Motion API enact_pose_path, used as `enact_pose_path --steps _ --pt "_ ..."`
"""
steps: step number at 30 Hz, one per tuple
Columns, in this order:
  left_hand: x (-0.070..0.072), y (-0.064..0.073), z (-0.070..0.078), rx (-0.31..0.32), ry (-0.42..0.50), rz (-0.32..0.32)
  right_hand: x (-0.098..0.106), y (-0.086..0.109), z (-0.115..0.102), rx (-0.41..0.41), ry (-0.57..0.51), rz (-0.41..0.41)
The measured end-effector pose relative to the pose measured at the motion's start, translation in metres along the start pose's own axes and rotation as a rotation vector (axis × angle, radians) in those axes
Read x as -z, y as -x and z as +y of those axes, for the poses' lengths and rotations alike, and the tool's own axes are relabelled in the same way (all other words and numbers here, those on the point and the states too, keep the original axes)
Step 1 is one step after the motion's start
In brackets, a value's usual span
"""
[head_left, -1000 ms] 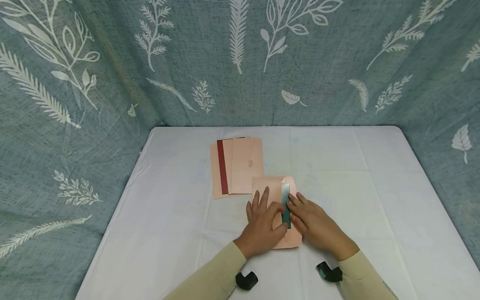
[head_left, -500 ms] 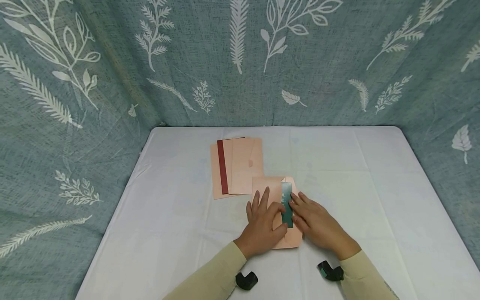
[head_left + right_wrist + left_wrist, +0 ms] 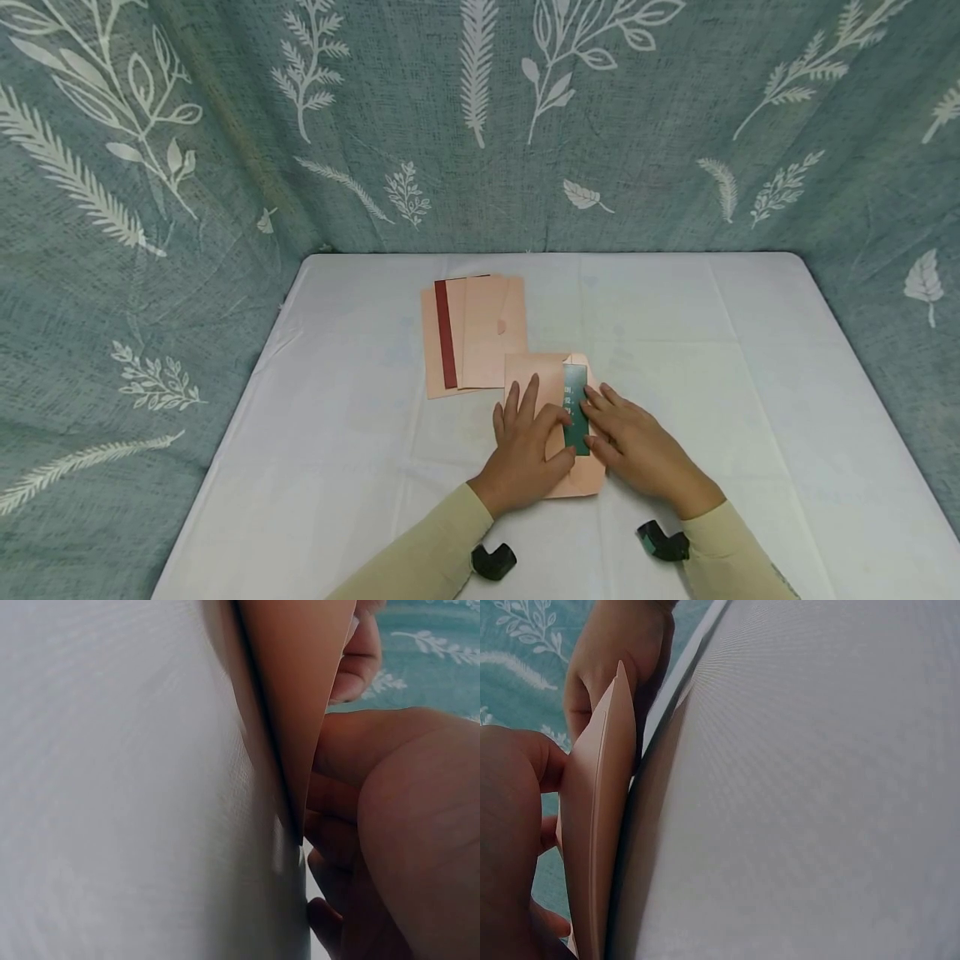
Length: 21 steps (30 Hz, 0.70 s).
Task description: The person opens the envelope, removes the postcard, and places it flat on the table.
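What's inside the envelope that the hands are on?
A strip of a green card shows at the opening of the envelope. Anything deeper inside is covered by the envelope itself.

"What is behind the table (image 3: 712,400)?"

"A big blue-green cloth (image 3: 435,237). It hangs at the back and down the left and right sides too."

"What is on it?"

"White leaves (image 3: 922,279)! A big branch (image 3: 116,102) is high on the left, and a long feathery leaf (image 3: 476,71) is at the top, near the middle. One small leaf (image 3: 581,195) is lower down."

"And the table?"

"It has a white cover (image 3: 360,467) with thin fold lines. The two far corners are round."

"How is the light?"

"Soft. The blue-green cloth looks darker than the white cover and has folds on the left."
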<state>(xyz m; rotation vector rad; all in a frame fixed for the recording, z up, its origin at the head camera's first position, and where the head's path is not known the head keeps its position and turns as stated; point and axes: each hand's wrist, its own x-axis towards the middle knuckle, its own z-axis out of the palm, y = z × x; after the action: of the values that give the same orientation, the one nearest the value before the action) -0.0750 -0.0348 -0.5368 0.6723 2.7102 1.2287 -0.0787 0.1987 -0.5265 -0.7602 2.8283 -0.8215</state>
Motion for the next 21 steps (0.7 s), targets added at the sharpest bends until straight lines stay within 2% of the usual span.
enact_pose_path --steps 21 --pt "-0.0005 -0.0011 -0.0003 0.005 0.004 -0.006 0.0059 -0.0001 0.0058 -0.049 0.014 0.023"
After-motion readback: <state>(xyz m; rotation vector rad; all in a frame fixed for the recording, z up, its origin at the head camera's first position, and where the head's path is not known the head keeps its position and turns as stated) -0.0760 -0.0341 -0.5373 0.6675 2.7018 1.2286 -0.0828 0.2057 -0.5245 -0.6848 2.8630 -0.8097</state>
